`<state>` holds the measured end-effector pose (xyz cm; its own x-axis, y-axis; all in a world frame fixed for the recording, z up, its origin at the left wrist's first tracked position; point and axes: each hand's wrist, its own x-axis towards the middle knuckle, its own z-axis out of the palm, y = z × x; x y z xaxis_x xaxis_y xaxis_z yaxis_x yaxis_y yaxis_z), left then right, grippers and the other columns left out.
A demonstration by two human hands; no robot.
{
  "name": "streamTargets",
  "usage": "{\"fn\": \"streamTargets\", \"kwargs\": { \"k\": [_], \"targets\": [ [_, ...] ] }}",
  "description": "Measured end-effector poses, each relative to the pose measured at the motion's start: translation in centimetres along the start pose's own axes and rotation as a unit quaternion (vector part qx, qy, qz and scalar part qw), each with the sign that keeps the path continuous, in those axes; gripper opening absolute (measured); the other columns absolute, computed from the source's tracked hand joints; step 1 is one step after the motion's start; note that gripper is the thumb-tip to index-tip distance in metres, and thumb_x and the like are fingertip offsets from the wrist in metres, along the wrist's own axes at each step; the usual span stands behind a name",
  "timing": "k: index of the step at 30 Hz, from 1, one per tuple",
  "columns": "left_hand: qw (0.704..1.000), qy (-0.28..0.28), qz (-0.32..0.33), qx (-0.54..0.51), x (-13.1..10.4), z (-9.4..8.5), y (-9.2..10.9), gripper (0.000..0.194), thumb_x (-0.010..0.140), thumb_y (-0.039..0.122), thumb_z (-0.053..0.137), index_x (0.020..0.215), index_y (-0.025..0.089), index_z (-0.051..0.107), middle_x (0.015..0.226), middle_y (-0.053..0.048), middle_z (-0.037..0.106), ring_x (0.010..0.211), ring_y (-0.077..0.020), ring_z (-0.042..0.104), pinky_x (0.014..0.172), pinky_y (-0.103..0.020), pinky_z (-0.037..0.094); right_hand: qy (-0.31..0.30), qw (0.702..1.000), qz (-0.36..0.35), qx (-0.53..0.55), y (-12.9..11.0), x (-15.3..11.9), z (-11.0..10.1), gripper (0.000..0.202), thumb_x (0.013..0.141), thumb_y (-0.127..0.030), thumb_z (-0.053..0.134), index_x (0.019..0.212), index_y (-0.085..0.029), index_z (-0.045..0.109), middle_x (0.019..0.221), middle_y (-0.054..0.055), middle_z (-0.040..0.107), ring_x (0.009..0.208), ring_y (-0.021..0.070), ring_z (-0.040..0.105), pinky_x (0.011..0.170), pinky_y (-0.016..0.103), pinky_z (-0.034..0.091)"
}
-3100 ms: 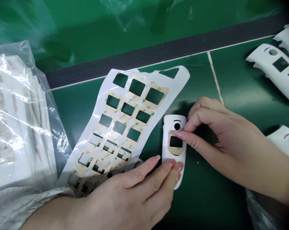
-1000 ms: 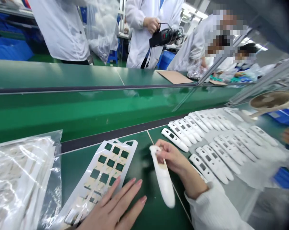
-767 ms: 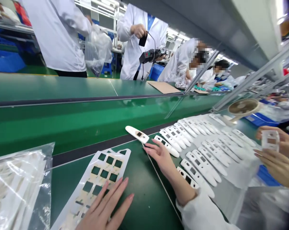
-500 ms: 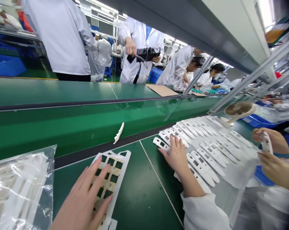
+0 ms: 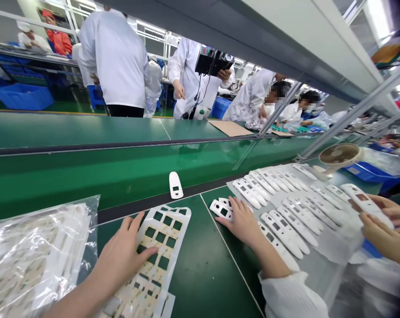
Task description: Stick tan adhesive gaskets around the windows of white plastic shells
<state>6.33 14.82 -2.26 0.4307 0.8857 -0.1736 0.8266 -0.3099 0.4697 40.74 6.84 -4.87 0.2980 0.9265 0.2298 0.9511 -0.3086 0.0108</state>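
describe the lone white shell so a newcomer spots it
Find the bright green band running across the view. At its near edge, beyond the sheet with square holes, lies a white shell, rounded end pointing away. Unlike the rows of shells, it lies alone.

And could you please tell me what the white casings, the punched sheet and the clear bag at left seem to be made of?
White casings: probably moulded plastic, satin, from their smooth rounded shells.
Punched sheet: perhaps coated paper, matte, since it looks thin and flat.
Clear bag: likely plastic film, glossy, transparent with creased glare.
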Motion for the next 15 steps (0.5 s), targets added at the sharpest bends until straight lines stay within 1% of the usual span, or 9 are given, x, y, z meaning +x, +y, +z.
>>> {"fn": "streamTargets", "kwargs": {
  "k": [1,3,4,6,8,10,11,13,15],
  "targets": [
    [1.0,-0.011,-0.007,-0.013,0.1,-0.1,-0.1,0.082,0.083,0.056,0.048,0.15,0.016,0.023,0.122,-0.016,0.055,0.094,-0.0315,0.066,0.068,-0.037,0.052,-0.004,1.0,-0.005,-0.001,0.0,0.0,-0.1,0.053,0.089,-0.049,0.058,0.131,-0.019,0.05,0.135,0.012,0.052,0.121,0.028,0.053,0.099,0.052,0.045],
    [0.999,-0.031,-0.016,-0.029,0.4,-0.3,-0.4,0.082,0.081,0.056,0.05,0.147,0.015,0.027,0.104,-0.011,0.061,0.083,-0.0295,0.067,0.061,-0.034,0.049,-0.011,1.0,-0.02,0.0,-0.4,-0.2,-0.5,0.049,0.09,-0.048,0.057,0.129,-0.018,0.052,0.128,0.011,0.057,0.113,0.0252,0.057,0.093,0.048,0.049],
    [0.999,-0.039,-0.015,-0.032,0.5,-0.4,-0.5,0.078,0.081,0.055,0.051,0.145,0.014,0.032,0.094,-0.008,0.062,0.077,-0.0281,0.066,0.059,-0.032,0.047,-0.013,1.0,-0.028,0.003,-0.9,-0.4,-0.8,0.048,0.091,-0.047,0.056,0.128,-0.018,0.052,0.125,0.01,0.058,0.11,0.024,0.059,0.092,0.047,0.05],
    [0.998,-0.049,-0.005,-0.033,0.8,-0.8,-0.6,0.066,0.08,0.054,0.051,0.133,0.016,0.045,0.078,-0.002,0.06,0.069,-0.0259,0.064,0.058,-0.03,0.043,-0.018,0.999,-0.046,0.012,-2.0,-0.9,-1.2,0.046,0.092,-0.047,0.055,0.128,-0.018,0.053,0.122,0.01,0.059,0.106,0.0227,0.06,0.09,0.046,0.051],
    [0.998,-0.056,0.007,-0.031,0.9,-1.1,-0.5,0.05,0.08,0.052,0.051,0.117,0.019,0.055,0.069,0.001,0.056,0.066,-0.0247,0.062,0.058,-0.029,0.041,-0.025,0.997,-0.067,0.026,-2.7,-1.3,-1.6,0.047,0.092,-0.047,0.055,0.13,-0.019,0.052,0.127,0.01,0.057,0.111,0.0239,0.058,0.094,0.048,0.049],
    [0.998,-0.06,0.016,-0.024,1.0,-1.4,-0.5,0.042,0.08,0.053,0.051,0.105,0.019,0.058,0.063,0.002,0.052,0.064,-0.0247,0.061,0.058,-0.029,0.039,-0.032,0.996,-0.074,0.036,-2.6,-1.6,-1.8,0.051,0.091,-0.047,0.056,0.134,-0.02,0.049,0.137,0.011,0.051,0.122,0.0271,0.052,0.1,0.052,0.044],
    [0.998,-0.062,0.021,-0.021,1.0,-1.4,-0.5,0.041,0.079,0.054,0.051,0.1,0.02,0.058,0.061,0.002,0.051,0.063,-0.0248,0.061,0.058,-0.028,0.038,-0.033,0.997,-0.065,0.038,-2.2,-1.7,-1.9,0.053,0.091,-0.047,0.057,0.136,-0.021,0.047,0.143,0.011,0.046,0.127,0.0289,0.048,0.104,0.055,0.041],
    [0.998,-0.06,0.032,-0.018,1.1,-1.2,-0.8,0.039,0.079,0.056,0.05,0.094,0.021,0.057,0.06,0.002,0.05,0.061,-0.0244,0.06,0.057,-0.028,0.038,-0.035,0.999,-0.021,0.036,-0.8,-2.0,-2.0,0.055,0.09,-0.046,0.058,0.138,-0.022,0.045,0.148,0.012,0.04,0.132,0.0313,0.043,0.106,0.058,0.037],
    [0.998,-0.049,0.042,-0.024,1.3,-0.7,-1.2,0.04,0.079,0.06,0.05,0.091,0.021,0.057,0.057,0.002,0.05,0.057,-0.0242,0.059,0.054,-0.028,0.036,-0.041,0.998,0.029,0.033,0.5,-2.5,-2.0,0.055,0.09,-0.045,0.058,0.138,-0.021,0.045,0.147,0.012,0.041,0.13,0.0314,0.045,0.105,0.058,0.038]
  ]
}}
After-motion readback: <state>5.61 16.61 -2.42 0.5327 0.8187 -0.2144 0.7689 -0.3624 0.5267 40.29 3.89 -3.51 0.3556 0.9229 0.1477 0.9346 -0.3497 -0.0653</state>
